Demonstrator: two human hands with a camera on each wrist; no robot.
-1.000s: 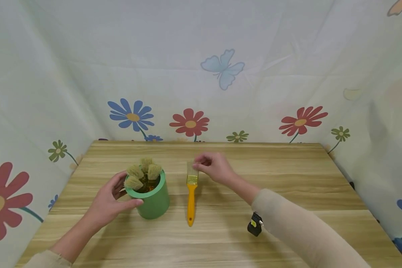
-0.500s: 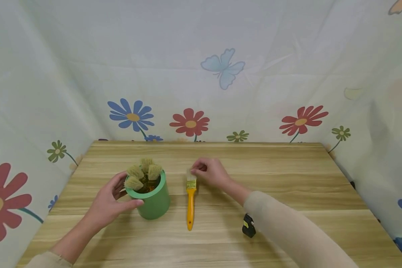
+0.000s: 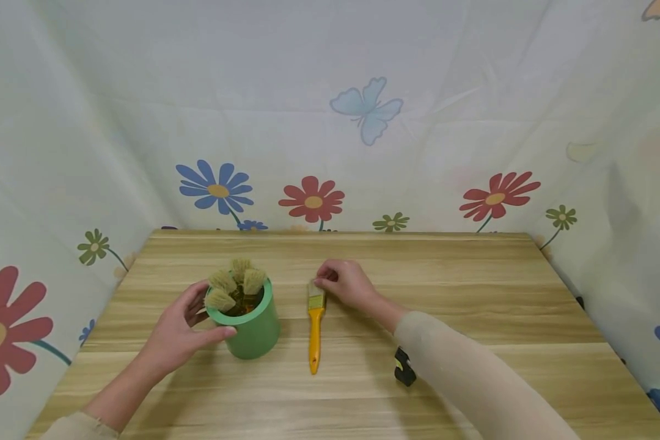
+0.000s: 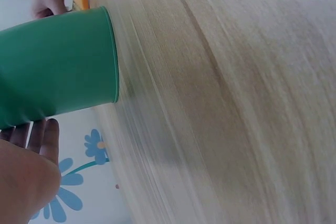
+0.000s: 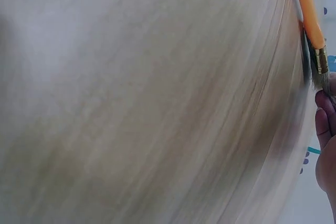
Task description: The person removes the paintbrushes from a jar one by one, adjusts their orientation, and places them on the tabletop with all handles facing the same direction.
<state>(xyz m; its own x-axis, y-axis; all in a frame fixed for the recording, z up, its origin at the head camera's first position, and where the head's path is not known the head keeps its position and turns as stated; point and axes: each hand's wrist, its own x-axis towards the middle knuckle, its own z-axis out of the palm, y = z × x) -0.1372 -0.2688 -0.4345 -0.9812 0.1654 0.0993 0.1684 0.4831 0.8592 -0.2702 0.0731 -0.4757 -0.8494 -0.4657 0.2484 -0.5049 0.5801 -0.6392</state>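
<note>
A green round pot (image 3: pixel 253 335) stands left of the middle of the table, with several brushes (image 3: pixel 253 282) in it, pale bristles up. My left hand (image 3: pixel 178 330) holds the pot's left side, thumb in front and fingers behind; the left wrist view shows those fingers (image 4: pixel 50 137) at the green wall. To the pot's right, a flat paintbrush (image 3: pixel 315 339) with a yellow-orange handle lies lengthwise, bristles away from me. Thumb and fingers of my right hand (image 3: pixel 349 284) pinch its bristle end. In the right wrist view the bristles (image 5: pixel 320 80) run in between the fingertips.
The wood-grain table (image 3: pixel 473 287) reaches back to a white cloth (image 3: pixel 286 110) printed with flowers and a butterfly. A small black device (image 3: pixel 403 368) shows beside my right sleeve (image 3: pixel 467 373).
My right hand has moved a little toward me and left, and the paintbrush has slid slightly toward me with it. The left hand and the pot have stayed in place.
</note>
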